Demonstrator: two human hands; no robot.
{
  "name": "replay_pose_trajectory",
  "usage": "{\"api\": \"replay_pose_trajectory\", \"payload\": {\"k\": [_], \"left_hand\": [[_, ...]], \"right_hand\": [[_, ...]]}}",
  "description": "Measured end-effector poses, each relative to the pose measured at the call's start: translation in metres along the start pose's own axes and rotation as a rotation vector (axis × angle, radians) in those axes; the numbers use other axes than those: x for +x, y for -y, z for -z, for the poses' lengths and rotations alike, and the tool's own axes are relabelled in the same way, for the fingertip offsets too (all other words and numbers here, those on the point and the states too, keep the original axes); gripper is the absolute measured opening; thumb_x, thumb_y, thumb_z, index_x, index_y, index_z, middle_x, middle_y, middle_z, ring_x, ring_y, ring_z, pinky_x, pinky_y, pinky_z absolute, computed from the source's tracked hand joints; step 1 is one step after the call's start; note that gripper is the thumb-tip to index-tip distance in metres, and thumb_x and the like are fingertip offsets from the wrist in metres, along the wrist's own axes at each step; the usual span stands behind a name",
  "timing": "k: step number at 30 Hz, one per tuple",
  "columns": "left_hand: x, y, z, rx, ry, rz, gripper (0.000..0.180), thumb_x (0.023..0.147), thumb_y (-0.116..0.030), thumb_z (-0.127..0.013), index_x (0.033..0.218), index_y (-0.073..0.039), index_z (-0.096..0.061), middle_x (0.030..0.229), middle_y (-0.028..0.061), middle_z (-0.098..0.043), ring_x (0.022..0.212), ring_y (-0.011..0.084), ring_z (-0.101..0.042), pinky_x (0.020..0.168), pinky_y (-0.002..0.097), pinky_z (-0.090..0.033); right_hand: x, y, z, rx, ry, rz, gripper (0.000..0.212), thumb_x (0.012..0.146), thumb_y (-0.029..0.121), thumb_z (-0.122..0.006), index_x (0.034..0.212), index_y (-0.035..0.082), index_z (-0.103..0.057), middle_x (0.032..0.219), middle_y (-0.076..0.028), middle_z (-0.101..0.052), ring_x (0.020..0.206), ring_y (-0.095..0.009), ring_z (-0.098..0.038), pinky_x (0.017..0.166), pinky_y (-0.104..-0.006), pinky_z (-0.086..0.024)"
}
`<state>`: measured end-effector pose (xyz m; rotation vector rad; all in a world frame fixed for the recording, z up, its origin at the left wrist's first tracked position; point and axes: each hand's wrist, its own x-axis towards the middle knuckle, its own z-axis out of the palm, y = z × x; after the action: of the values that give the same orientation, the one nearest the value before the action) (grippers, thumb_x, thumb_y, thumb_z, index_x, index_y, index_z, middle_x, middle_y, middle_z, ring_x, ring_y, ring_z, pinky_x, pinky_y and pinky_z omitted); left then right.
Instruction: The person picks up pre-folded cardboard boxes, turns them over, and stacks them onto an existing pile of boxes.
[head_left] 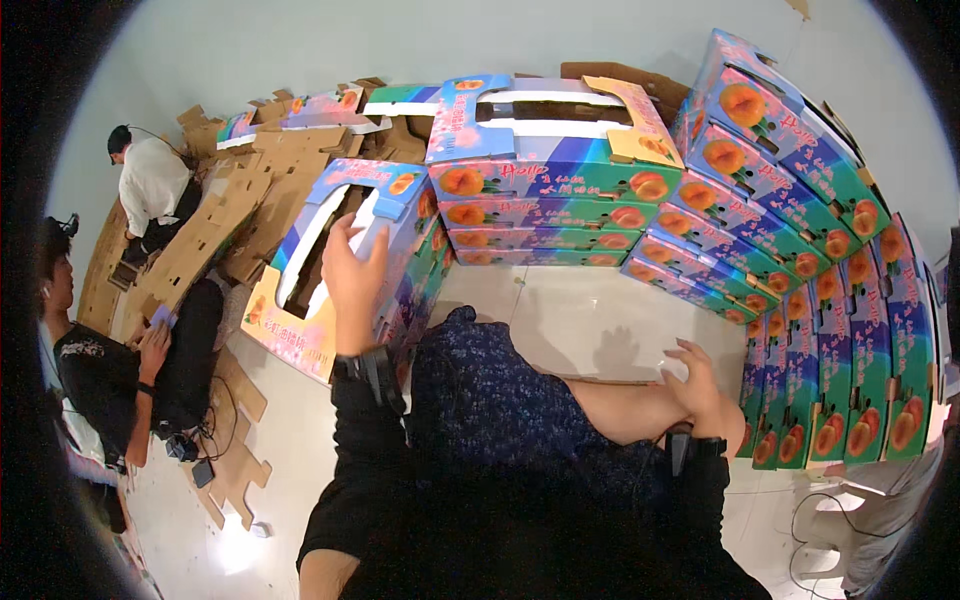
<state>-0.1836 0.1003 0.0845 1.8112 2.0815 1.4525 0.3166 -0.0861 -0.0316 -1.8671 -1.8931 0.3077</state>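
My left hand is over the near end of a colourful fruit carton on the left, fingers apart. It overlaps the carton's white-edged top opening; whether it touches the cardboard I cannot tell. The carton sits on top of a stack, with more printed cartons under it. Raised beside my bare knee, my right hand has its fingers spread and nothing in them. Straight ahead stands another stack, topped by a carton with blue and yellow end flaps and an open slot.
More cartons rise at the right, and a row lines up closer to me. Flattened brown cardboard spreads over the left side. One person sits at the left; another in white is farther back. Cables lie there.
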Motion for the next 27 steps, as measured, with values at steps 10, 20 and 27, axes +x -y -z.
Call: {"api": "replay_pose_trajectory", "payload": {"k": [10, 20, 27], "left_hand": [[0.000, 0.025, 0.008, 0.524, 0.237, 0.235, 0.105, 0.052, -0.061, -0.077, 0.133, -0.003, -0.044, 0.121, 0.0239, -0.052, 0.116, 0.0393, -0.046, 0.098, 0.0516, -0.031], [-0.054, 0.008, 0.086, 0.441, -0.312, -0.104, 0.093, 0.055, -0.042, -0.082, 0.132, -0.006, -0.045, 0.117, 0.0191, -0.049, 0.112, 0.0382, -0.044, 0.097, 0.0491, -0.031], [-0.080, -0.029, 0.132, 0.399, -0.069, -0.757, 0.081, 0.058, -0.029, -0.079, 0.132, -0.013, -0.049, 0.117, 0.0140, -0.049, 0.108, 0.0360, -0.047, 0.097, 0.0510, -0.036]], "right_hand": [[0.008, 0.006, -0.007, 0.101, 0.171, -0.184, 0.030, 0.072, 0.020, -0.070, 0.098, 0.006, -0.067, 0.103, -0.016, -0.063, 0.098, -0.034, -0.060, 0.086, -0.0385, -0.048], [0.017, 0.064, 0.021, 0.209, -0.066, 0.121, 0.024, 0.075, 0.014, -0.067, 0.097, 0.005, -0.066, 0.101, -0.017, -0.062, 0.099, -0.034, -0.058, 0.086, -0.0388, -0.047], [0.056, 0.129, 0.107, 0.278, -0.237, 0.171, 0.016, 0.077, 0.011, -0.069, 0.090, 0.003, -0.066, 0.081, -0.010, -0.065, 0.079, -0.019, -0.063, 0.076, -0.0295, -0.049]]}}
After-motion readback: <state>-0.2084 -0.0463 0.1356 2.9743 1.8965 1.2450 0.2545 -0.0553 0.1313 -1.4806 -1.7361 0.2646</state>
